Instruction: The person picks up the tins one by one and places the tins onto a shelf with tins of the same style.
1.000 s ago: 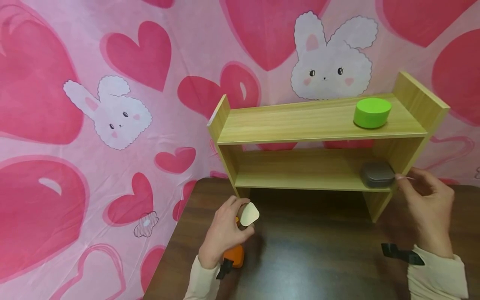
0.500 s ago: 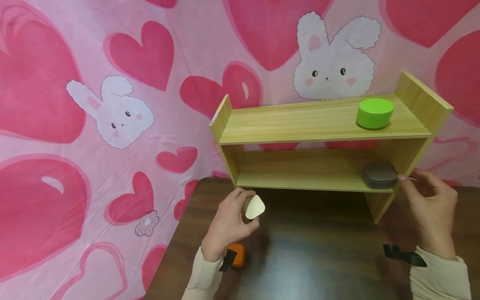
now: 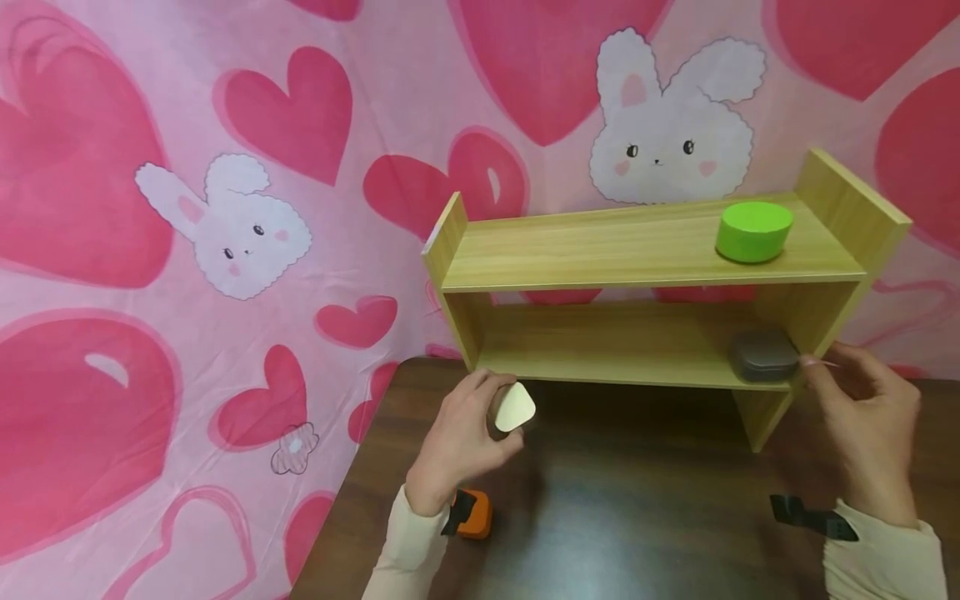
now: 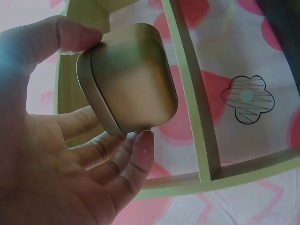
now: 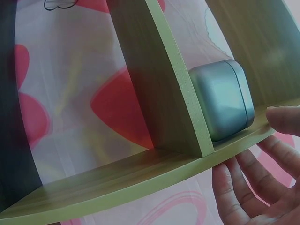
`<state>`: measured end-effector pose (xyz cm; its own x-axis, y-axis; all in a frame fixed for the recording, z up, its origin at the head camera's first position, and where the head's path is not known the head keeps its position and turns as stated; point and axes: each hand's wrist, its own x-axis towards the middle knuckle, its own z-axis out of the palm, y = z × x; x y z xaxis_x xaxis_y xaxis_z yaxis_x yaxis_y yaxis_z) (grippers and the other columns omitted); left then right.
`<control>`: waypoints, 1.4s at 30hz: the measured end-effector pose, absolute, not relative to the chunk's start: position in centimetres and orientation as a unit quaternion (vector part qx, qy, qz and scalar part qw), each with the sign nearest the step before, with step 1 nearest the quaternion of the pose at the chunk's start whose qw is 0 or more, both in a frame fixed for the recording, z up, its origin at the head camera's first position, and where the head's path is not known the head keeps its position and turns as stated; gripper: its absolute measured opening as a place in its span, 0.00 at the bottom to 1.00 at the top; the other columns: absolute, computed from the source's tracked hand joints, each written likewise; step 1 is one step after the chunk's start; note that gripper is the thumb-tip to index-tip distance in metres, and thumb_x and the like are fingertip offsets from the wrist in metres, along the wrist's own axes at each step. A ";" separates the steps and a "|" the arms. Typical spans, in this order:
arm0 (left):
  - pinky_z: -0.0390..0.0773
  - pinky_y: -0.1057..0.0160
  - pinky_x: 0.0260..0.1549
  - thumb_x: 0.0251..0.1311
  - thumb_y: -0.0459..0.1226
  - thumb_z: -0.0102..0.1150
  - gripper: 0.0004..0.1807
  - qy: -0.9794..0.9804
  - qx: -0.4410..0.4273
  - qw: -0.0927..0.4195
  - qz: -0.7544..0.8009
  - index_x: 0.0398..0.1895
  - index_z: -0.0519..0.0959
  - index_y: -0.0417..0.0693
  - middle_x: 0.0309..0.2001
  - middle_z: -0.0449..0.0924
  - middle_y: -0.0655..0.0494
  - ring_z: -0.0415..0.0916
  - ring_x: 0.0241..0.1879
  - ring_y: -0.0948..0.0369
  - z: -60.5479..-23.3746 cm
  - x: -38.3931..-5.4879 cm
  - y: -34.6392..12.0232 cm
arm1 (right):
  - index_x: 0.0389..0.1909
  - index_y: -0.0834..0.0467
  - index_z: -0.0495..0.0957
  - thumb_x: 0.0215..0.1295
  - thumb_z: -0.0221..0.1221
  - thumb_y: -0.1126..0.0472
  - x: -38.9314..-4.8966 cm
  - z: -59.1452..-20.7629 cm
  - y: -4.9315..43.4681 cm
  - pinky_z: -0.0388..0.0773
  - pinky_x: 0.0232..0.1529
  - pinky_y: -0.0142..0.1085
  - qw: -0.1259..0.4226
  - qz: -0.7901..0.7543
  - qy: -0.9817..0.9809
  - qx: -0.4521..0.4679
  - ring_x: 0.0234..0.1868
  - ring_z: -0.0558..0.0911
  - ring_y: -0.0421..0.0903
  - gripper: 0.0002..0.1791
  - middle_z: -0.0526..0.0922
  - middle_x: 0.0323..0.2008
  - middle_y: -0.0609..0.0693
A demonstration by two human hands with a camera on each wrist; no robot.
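Observation:
In the head view my left hand (image 3: 463,433) holds a small rounded-square tin (image 3: 515,407) in front of the shelf's left end, above the table. The left wrist view shows this lidded tin (image 4: 133,82) as gold and metallic, between the thumb and the fingers. My right hand (image 3: 866,417) grips the right side panel of the wooden shelf (image 3: 615,342), thumb at the front and fingers on the outer side. Just inside that panel, on the lower board, sits a grey tin (image 5: 222,101). The right thumb is close to this tin; contact cannot be made out.
A green oval tin (image 3: 753,232) stands on the top board, toward the right. On the dark wooden table (image 3: 615,517), an orange box (image 3: 477,515) lies partly hidden behind the left wrist strap. A pink cloth (image 3: 247,350) with hearts and rabbits hangs behind.
My left hand has raised the gold tin a little and moved it right, toward the shelf, uncovering more table around the orange box. The right hand keeps its grip on the side panel.

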<state>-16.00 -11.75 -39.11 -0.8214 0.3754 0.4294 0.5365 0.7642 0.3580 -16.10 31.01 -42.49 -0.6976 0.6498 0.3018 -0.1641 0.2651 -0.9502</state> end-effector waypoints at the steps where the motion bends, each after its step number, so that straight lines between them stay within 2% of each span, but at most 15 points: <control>1: 0.82 0.61 0.44 0.45 0.43 0.74 0.31 -0.924 -0.248 0.170 -0.237 0.58 0.81 0.52 0.49 0.82 0.63 0.79 0.46 0.61 -39.1 -16.0 -11.7 | 0.43 0.49 0.90 0.61 0.69 0.67 -16.1 -42.5 31.0 0.70 0.31 0.14 0.350 0.580 -0.716 -0.170 0.28 0.81 0.20 0.12 0.83 0.27 0.20; 14: 0.81 0.63 0.42 0.45 0.43 0.74 0.31 -0.916 -0.274 0.178 -0.231 0.58 0.81 0.51 0.47 0.81 0.61 0.77 0.42 0.64 -37.9 -17.1 -10.5 | 0.43 0.50 0.89 0.61 0.70 0.67 -16.1 -42.5 31.1 0.70 0.30 0.15 0.350 0.583 -0.714 -0.168 0.27 0.81 0.22 0.12 0.83 0.25 0.22; 19: 0.80 0.64 0.41 0.45 0.44 0.74 0.31 -0.916 -0.281 0.166 -0.234 0.57 0.81 0.52 0.46 0.80 0.62 0.76 0.43 0.64 -37.4 -17.5 -9.9 | 0.43 0.52 0.90 0.62 0.69 0.68 -16.0 -42.5 31.0 0.70 0.29 0.16 0.350 0.583 -0.714 -0.163 0.26 0.80 0.22 0.11 0.84 0.24 0.22; 26: 0.77 0.65 0.40 0.47 0.45 0.73 0.31 -0.912 -0.297 0.152 -0.239 0.59 0.80 0.54 0.46 0.79 0.63 0.75 0.42 0.65 -36.8 -18.3 -8.7 | 0.42 0.49 0.89 0.61 0.69 0.68 -16.0 -42.6 31.0 0.70 0.30 0.15 0.358 0.576 -0.716 -0.166 0.26 0.80 0.21 0.12 0.83 0.25 0.21; 33: 0.79 0.66 0.40 0.48 0.44 0.72 0.30 -0.906 -0.300 0.154 -0.257 0.59 0.80 0.55 0.47 0.80 0.64 0.76 0.42 0.66 -36.3 -19.2 -7.7 | 0.43 0.50 0.89 0.61 0.69 0.67 -16.0 -42.6 31.0 0.70 0.30 0.15 0.350 0.576 -0.718 -0.171 0.26 0.80 0.21 0.12 0.83 0.25 0.21; 42: 0.78 0.68 0.38 0.49 0.43 0.72 0.30 -0.901 -0.312 0.150 -0.261 0.59 0.81 0.52 0.48 0.81 0.60 0.76 0.39 0.65 -35.3 -20.0 -7.2 | 0.44 0.52 0.90 0.61 0.70 0.67 -16.0 -42.4 31.0 0.70 0.31 0.15 0.346 0.578 -0.718 -0.176 0.28 0.80 0.22 0.12 0.83 0.25 0.21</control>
<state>-20.05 -7.22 -35.34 -0.7606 0.4838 0.4329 0.6402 0.6697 0.3764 -15.96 30.96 -42.39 -0.6990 0.6521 0.2935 -0.1478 0.2697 -0.9515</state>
